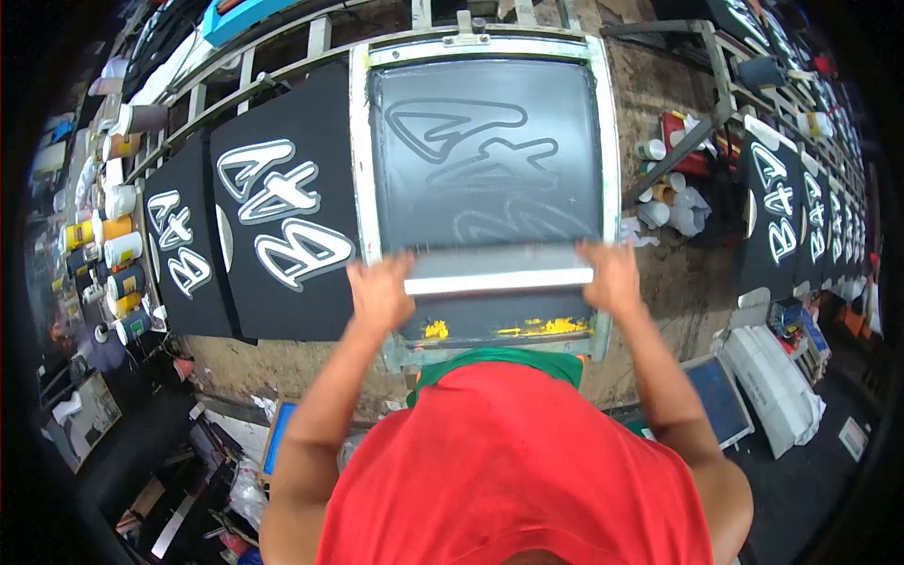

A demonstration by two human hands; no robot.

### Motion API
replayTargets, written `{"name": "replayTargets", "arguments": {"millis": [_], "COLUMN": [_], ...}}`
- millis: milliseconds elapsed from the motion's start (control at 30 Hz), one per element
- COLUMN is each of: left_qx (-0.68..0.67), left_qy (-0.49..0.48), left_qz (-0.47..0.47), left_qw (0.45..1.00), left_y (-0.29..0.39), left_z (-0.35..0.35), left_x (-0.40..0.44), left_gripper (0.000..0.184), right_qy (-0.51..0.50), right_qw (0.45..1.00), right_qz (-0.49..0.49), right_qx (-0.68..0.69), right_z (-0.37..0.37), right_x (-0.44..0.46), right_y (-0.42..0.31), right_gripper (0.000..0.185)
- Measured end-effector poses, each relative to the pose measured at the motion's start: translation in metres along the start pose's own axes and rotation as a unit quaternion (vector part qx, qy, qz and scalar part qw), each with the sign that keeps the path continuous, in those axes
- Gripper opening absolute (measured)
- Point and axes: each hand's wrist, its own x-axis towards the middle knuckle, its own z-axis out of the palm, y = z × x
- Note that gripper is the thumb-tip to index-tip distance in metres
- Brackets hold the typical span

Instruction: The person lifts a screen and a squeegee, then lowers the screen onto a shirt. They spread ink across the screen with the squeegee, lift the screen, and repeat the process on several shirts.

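A squeegee point(499, 281) with a pale bar lies across the lower part of a framed printing screen point(490, 85). My left hand point(381, 290) is closed round its left end, and my right hand point(610, 275) grips the right end. Above the squeegee the grey mesh shows outlined lettering. Yellow smears mark the mesh below it. Left of the frame lies a black printed cloth point(282, 207) with white letters, beside another black printed cloth point(184, 245).
Paint containers point(122, 250) line the far left. More black printed pieces point(777, 207) lie at the right, past a metal rail point(673, 155). Small cups point(654, 212) stand right of the frame. A blue-grey screen point(716, 400) leans at lower right.
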Motion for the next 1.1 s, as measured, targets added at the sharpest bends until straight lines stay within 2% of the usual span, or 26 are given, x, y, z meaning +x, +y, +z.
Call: {"name": "replayTargets", "arguments": {"millis": [67, 133, 200, 267, 300, 333, 367, 433, 500, 633, 700, 833, 867, 967, 1100], "left_qx": [-0.065, -0.093, -0.119, -0.073, -0.068, -0.070, -0.044, -0.045, -0.035, -0.025, -0.010, -0.023, -0.054, -0.133, -0.132], "left_qy": [-0.021, -0.036, -0.043, -0.031, 0.036, 0.033, 0.171, 0.297, 0.328, 0.295, 0.181, 0.185, 0.134, 0.106, 0.089], "left_qz": [-0.020, -0.025, -0.030, -0.004, 0.016, -0.028, 0.033, 0.063, 0.053, 0.014, -0.028, -0.014, -0.021, -0.016, -0.013], "left_qw": [0.997, 0.995, 0.992, 0.997, 0.997, 0.997, 0.984, 0.952, 0.943, 0.955, 0.983, 0.982, 0.989, 0.985, 0.987], "left_y": [0.021, 0.032, 0.029, 0.013, -0.002, -0.005, -0.015, -0.033, -0.043, -0.067, -0.073, -0.081, -0.086, -0.096, -0.099], "left_z": [0.012, 0.003, -0.006, -0.014, -0.013, -0.038, -0.054, -0.083, -0.117, -0.120, -0.108, -0.120, -0.123, -0.125, -0.129], "left_x": [-0.077, -0.106, -0.105, -0.079, -0.050, -0.015, 0.018, 0.091, 0.153, 0.254, 0.285, 0.303, 0.306, 0.312, 0.312], "left_gripper": [0.055, 0.053, 0.052, 0.049, 0.047, 0.043, 0.041, 0.036, 0.031, 0.034, 0.033, 0.053, 0.061, 0.062, 0.060], "right_qy": [-0.013, -0.054, -0.028, 0.013, 0.041, 0.088, 0.135, 0.208, 0.260, 0.294, 0.190, 0.150, 0.122, 0.121, 0.093], "right_qw": [0.999, 0.994, 0.997, 0.998, 0.997, 0.995, 0.990, 0.976, 0.963, 0.954, 0.980, 0.988, 0.992, 0.992, 0.994], "right_qz": [-0.006, 0.038, 0.019, -0.017, -0.038, -0.036, -0.034, -0.059, -0.064, -0.059, -0.011, -0.011, 0.001, -0.036, -0.012], "right_qx": [0.037, 0.083, 0.075, 0.058, 0.045, 0.020, -0.004, 0.031, 0.010, -0.020, -0.061, -0.039, -0.027, -0.025, -0.048], "right_z": [0.021, 0.017, 0.013, 0.000, -0.018, -0.039, -0.059, -0.089, -0.118, -0.141, -0.134, -0.150, -0.156, -0.153, -0.155], "right_x": [-0.072, -0.105, -0.102, -0.081, -0.049, -0.016, 0.020, 0.090, 0.155, 0.244, 0.277, 0.305, 0.305, 0.314, 0.314], "right_y": [-0.013, -0.028, -0.028, -0.024, -0.019, -0.019, -0.019, -0.007, 0.001, 0.012, 0.018, 0.029, 0.026, 0.036, 0.031], "right_gripper": [0.054, 0.050, 0.049, 0.049, 0.049, 0.047, 0.045, 0.038, 0.032, 0.031, 0.032, 0.035, 0.037, 0.042, 0.047]}}
